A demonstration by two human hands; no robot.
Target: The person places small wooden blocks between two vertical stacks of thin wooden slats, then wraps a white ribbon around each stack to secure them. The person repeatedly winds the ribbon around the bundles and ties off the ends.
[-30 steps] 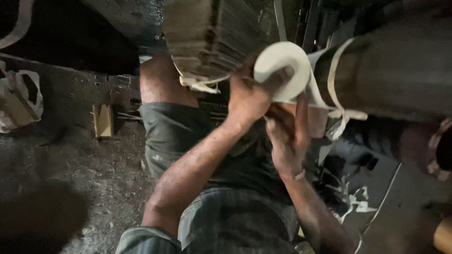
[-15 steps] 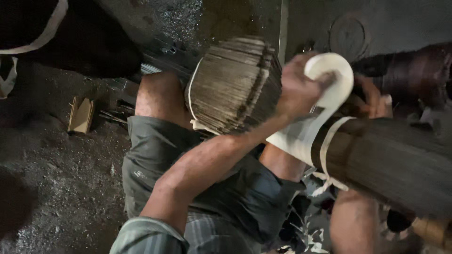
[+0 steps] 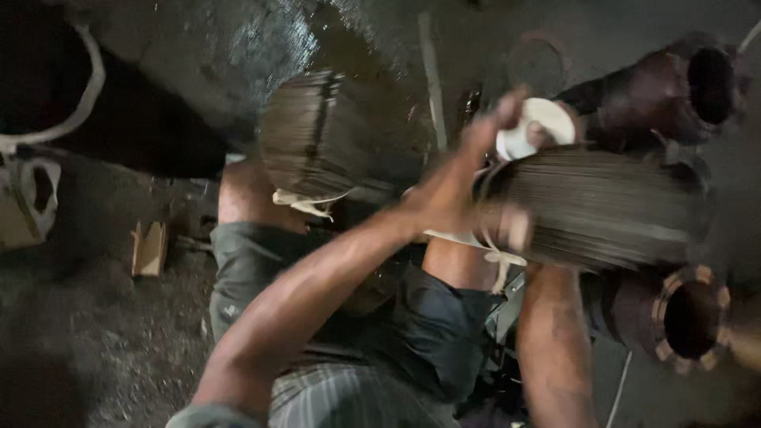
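Observation:
My left hand (image 3: pixel 464 186) reaches across my lap and grips a roll of white tape (image 3: pixel 533 127) at the near end of a dark bundle of thin wires (image 3: pixel 602 208), which lies across my right knee. A strip of white tape (image 3: pixel 493 255) hangs from that end. My right forearm comes up from below. My right hand (image 3: pixel 511 228) is blurred, its fingers curled around the bundle's near end. A second wire bundle (image 3: pixel 305 135) rests over my left knee, with a knotted white strip (image 3: pixel 305 203) at its base.
Two rusty round tubes (image 3: pixel 709 75) (image 3: pixel 690 317) lie at the right, above and below the held bundle. On the gritty floor at the left are a small cardboard piece (image 3: pixel 149 247), a pale bag (image 3: pixel 30 200) and a white strap (image 3: pixel 89 91) on a dark mass.
The view has swung left and down. My left hand has carried the tape roll further right, over the end of the held bundle. The bundle now lies more level.

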